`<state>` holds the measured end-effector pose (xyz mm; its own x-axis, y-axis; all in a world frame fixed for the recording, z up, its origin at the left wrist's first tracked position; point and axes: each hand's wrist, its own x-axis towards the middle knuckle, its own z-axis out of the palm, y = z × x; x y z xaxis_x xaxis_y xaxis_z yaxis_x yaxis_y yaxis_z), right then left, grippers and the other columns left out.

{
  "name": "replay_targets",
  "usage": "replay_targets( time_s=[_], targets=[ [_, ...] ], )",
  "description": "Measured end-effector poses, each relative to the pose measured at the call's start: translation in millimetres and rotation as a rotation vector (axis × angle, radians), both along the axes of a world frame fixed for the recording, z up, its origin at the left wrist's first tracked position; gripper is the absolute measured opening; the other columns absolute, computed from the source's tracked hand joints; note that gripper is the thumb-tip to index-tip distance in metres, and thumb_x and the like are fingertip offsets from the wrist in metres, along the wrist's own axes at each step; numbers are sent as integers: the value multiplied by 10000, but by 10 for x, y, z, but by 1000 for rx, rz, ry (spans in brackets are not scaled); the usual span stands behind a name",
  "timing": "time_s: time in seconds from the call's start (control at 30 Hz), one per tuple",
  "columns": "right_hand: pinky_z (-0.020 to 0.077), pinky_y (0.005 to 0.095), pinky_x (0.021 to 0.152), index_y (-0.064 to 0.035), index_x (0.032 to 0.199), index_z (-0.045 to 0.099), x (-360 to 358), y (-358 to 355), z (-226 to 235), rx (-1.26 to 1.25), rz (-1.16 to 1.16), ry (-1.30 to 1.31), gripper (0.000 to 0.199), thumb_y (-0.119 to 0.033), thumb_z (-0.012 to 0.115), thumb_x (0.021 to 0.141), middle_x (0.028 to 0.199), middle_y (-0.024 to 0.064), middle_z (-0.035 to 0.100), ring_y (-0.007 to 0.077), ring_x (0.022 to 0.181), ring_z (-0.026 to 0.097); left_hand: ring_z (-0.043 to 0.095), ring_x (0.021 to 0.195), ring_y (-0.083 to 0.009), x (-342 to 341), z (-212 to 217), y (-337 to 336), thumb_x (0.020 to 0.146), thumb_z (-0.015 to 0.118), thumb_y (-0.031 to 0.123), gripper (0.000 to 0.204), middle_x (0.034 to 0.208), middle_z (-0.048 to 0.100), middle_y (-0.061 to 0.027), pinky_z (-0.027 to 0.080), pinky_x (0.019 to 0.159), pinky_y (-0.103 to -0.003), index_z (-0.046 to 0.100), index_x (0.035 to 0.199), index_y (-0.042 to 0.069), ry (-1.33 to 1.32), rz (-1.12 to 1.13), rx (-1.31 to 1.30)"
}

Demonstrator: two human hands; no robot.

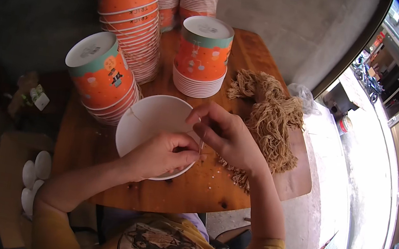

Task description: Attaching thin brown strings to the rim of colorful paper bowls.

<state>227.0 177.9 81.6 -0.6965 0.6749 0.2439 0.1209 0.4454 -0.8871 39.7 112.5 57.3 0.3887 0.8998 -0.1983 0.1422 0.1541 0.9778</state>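
Note:
A white-lined paper bucket [153,110] sits on the table in front of me, its open mouth turned up toward me. A thin tan string [135,115] shows at its far left rim. My left hand [167,154] reaches across the mouth, its fingers closed at the right side of the rim. Just above, my right hand [226,133] is closed in a pinch by the same stretch of rim. A thin pale strand or pin [201,145] shows between the two hands; too small to tell which.
Nested orange paper buckets stand upside down in stacks at the left [102,72], centre [203,56] and back [130,2]. A heap of tan strings [273,122] lies on cardboard [301,177] at the right of the wooden table [169,196]. A cardboard box [13,164] with white round pieces stands lower left.

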Motion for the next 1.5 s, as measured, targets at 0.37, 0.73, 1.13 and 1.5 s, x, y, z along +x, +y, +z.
replay_targets(
  time_s=[0.37, 0.73, 1.13, 1.5],
  targets=[
    [483, 286, 614, -39, 953, 619, 274, -233, -366, 144, -158, 85, 135, -101, 708, 872, 859, 29, 577, 143, 740, 589, 467, 614, -11, -76, 11, 106, 1012, 549, 260, 247, 704, 540, 60, 399, 563, -168, 666, 941, 53, 37, -59, -25],
    [458, 295, 552, -41, 855, 635, 36, -664, -483, 155, -405, 109, 150, -64, 772, 798, 783, 61, 529, 188, 666, 539, 578, 733, -73, -41, 58, 176, 990, 558, 186, 156, 851, 614, -2, 471, 654, -216, 616, 1020, 44, -190, -25, -282],
    [489, 330, 583, -67, 998, 662, 165, -552, -548, 286, -449, 67, 184, -31, 717, 826, 829, 72, 625, 228, 670, 599, 587, 865, -120, -83, 73, 79, 901, 595, 3, 238, 984, 600, -60, 497, 796, -268, 541, 1133, 7, -292, 41, -346],
    [496, 351, 572, -60, 994, 658, 130, -558, -389, 305, -428, -21, 135, -55, 689, 863, 795, 86, 590, 273, 650, 601, 586, 816, -104, 12, 61, -53, 896, 599, -1, 291, 921, 586, -56, 499, 741, -250, 485, 1162, 19, -105, 97, -147]
  ],
)
